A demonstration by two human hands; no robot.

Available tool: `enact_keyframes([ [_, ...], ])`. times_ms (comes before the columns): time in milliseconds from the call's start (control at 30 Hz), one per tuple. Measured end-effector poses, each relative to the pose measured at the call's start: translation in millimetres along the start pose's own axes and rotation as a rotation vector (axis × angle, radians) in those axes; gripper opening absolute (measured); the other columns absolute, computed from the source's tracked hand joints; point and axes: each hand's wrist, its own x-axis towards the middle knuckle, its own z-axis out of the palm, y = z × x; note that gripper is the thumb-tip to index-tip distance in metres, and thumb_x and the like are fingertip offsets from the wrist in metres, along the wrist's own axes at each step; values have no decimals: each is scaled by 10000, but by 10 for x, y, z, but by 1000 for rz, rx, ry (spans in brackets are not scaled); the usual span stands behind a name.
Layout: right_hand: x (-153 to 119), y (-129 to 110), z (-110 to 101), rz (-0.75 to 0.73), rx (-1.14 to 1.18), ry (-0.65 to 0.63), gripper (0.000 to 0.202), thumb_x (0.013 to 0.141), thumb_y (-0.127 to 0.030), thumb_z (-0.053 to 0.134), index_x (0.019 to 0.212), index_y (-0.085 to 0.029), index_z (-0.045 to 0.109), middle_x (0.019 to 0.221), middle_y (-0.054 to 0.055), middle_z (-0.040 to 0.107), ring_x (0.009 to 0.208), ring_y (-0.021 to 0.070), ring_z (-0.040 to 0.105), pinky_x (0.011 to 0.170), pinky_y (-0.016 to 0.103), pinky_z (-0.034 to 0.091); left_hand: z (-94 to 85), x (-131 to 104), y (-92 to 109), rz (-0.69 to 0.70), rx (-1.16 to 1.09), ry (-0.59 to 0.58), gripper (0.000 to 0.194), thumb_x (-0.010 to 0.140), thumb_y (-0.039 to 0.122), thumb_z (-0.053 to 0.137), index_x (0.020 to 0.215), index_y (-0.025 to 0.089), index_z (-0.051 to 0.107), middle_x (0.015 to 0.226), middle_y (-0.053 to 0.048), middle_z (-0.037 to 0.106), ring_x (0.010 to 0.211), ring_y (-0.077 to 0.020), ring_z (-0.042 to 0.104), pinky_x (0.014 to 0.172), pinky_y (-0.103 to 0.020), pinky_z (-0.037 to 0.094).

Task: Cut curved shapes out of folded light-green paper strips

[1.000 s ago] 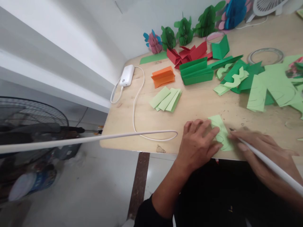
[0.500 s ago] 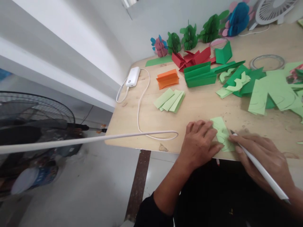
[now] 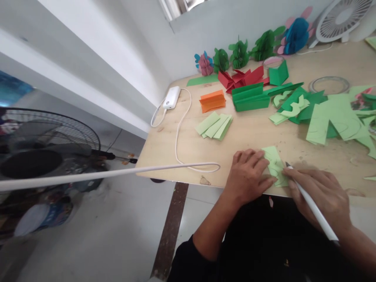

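Observation:
A light green paper strip (image 3: 276,166) with drawn curved lines lies at the table's front edge. My left hand (image 3: 245,174) rests flat on its left side, fingers stretched out and pressing it to the wood. In my right hand (image 3: 324,196) is a white pen (image 3: 313,205), gripped between thumb and fingers. Its dark tip points up and left, just right of the strip; whether it touches anything I cannot tell. The right fingertips reach the strip's right edge.
Folded light green strips (image 3: 214,125), an orange folded paper (image 3: 213,102), green folded paper (image 3: 251,97) and red pieces (image 3: 242,78) lie beyond. Cut green sheets (image 3: 337,117) spread rightward. Paper figures (image 3: 239,54) line the wall. A white cable (image 3: 176,139) runs from a power bank (image 3: 172,97).
The view has shifted slightly, showing more of the wall. The pen's rear end has swung a little to the left in my right hand. My left hand stays on the strip.

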Motion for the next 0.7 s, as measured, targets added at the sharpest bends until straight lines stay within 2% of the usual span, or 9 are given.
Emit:
enact_keyframes([
  [700, -32, 31, 36, -56, -70, 43, 411, 862, -101, 687, 1262, -183, 641, 873, 40, 801, 769, 205, 737, 705, 366, 515, 8, 31, 5, -13, 11, -42, 392, 973, 546, 648, 1163, 207, 699, 1419, -81, 678, 1323, -291, 552, 1133, -492, 442],
])
